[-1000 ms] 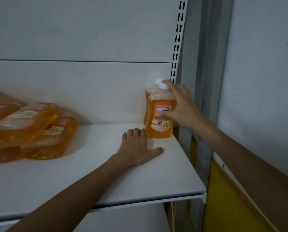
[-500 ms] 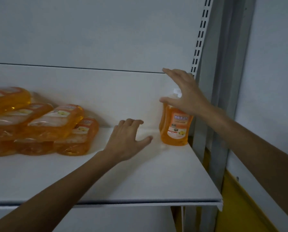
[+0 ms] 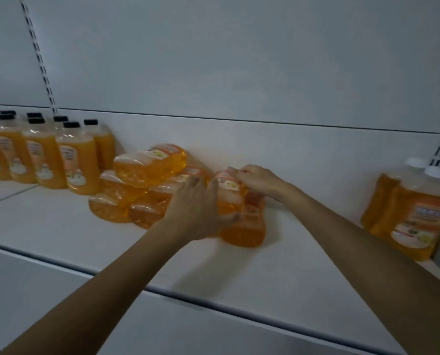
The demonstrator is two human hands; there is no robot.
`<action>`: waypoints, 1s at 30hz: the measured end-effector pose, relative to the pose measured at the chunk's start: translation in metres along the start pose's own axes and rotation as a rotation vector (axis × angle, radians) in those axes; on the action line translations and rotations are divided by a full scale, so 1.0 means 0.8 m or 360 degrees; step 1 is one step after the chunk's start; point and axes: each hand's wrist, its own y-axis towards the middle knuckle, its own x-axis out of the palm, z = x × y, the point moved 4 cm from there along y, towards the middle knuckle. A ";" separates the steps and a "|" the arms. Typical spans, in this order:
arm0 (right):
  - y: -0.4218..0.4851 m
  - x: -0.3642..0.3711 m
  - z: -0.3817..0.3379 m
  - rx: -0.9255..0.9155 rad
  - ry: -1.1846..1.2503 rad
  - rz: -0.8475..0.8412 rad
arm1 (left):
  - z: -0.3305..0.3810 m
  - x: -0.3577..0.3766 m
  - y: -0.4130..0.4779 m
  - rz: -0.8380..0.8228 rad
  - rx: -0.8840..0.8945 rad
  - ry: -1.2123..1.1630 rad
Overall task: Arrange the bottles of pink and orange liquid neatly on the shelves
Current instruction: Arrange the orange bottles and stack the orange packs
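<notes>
On the white shelf (image 3: 239,275) a pile of orange bottles (image 3: 142,185) lies on its side. At the pile's right end my left hand (image 3: 195,211) grips a lying orange bottle (image 3: 244,224) from the left, thumb across its body. My right hand (image 3: 257,180) curls over the far, upper end of the same bottle. Motion blur hides whether a second bottle lies against it. Two upright orange bottles with white caps (image 3: 413,216) stand at the shelf's right end, apart from both hands.
Several upright orange bottles with black caps (image 3: 47,155) stand in rows at the far left. Slotted uprights (image 3: 40,62) run up the white back panel. The shelf's front edge (image 3: 213,306) runs beneath my forearms.
My right hand let go of the upright bottle at the right end. Both hands moved left to the pile and took hold of a lying bottle. The view swung left.
</notes>
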 end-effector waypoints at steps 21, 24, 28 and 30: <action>-0.143 -0.163 0.034 -0.0167 0.0099 0.0373 | 0.164 0.027 0.000 0.0381 0.0376 -0.1227; -0.166 -0.180 0.065 -0.0261 -0.0028 0.0524 | 0.193 0.047 -0.006 0.0359 0.0411 -0.1148; -0.180 -0.195 0.079 -0.0405 -0.0115 0.0718 | 0.208 0.080 -0.006 -0.0068 0.0355 -0.0765; -0.178 -0.195 0.084 -0.0463 -0.0140 0.0719 | 0.224 0.092 -0.010 -0.0316 0.0543 -0.0457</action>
